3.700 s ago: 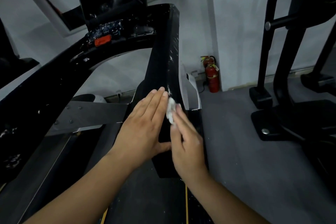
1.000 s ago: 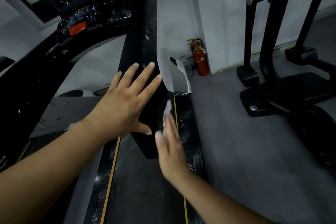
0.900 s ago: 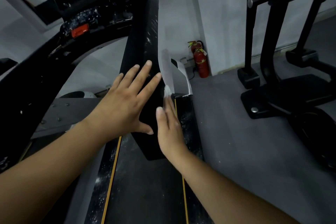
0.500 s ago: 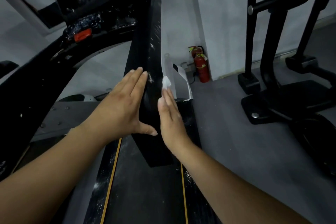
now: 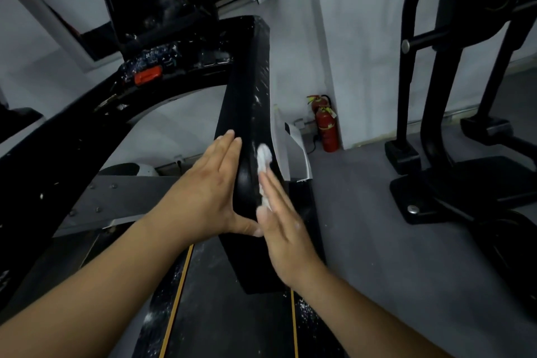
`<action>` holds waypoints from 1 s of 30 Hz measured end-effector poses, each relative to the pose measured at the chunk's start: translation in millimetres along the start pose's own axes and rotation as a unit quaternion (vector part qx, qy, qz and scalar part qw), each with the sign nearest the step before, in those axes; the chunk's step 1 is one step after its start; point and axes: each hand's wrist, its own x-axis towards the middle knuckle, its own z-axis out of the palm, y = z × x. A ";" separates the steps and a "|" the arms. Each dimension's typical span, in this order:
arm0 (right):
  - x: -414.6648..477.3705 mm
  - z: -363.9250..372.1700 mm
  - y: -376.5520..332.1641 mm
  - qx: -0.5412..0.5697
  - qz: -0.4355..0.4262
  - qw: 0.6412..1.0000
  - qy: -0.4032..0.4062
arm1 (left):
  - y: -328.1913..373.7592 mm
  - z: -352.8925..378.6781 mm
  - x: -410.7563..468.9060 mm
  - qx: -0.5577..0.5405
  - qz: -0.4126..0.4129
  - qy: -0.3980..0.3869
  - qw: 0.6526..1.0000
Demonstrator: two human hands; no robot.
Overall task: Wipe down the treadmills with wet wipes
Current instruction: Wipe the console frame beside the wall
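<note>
The treadmill's black right handrail (image 5: 247,102) runs from the console (image 5: 174,61) down toward me, flecked with white smears. My left hand (image 5: 203,195) lies flat against its left side, fingers together and thumb stretched under the rail. My right hand (image 5: 284,229) presses a crumpled white wet wipe (image 5: 263,160) against the rail's right face with flat fingers. The wipe sticks out past my fingertips. The treadmill belt (image 5: 226,314) lies below, dusty, with yellow stripes along its edges.
A red fire extinguisher (image 5: 328,128) stands against the white wall behind the rail. Another black exercise machine (image 5: 436,125) stands on the grey floor to the right. The treadmill's left handrail (image 5: 43,168) crosses the left side of the view.
Both hands have slid up along the right handrail, and the wipe has travelled up with my right hand. The left fingers, spread a second ago, now lie together.
</note>
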 end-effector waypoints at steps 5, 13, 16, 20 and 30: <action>58.0 -7.1 -10.1 -0.004 0.097 0.994 0.056 | 2.7 -10.5 8.4 0.031 -0.010 -0.041 0.999; 35.1 -9.1 -5.3 -0.014 0.047 0.999 0.016 | -5.0 -20.8 25.3 -0.034 -0.008 -0.079 0.996; 73.8 -12.2 -23.2 -0.002 0.078 0.996 0.034 | -7.3 -22.3 28.9 -0.048 -0.007 -0.085 0.995; 40.5 -14.6 -13.0 0.016 -0.004 0.999 -0.032 | -10.8 -23.9 31.3 -0.044 0.009 -0.094 0.995; 87.4 -27.5 -3.6 -0.010 -0.045 0.997 -0.064 | -23.7 -27.0 50.4 -0.144 0.006 -0.087 0.986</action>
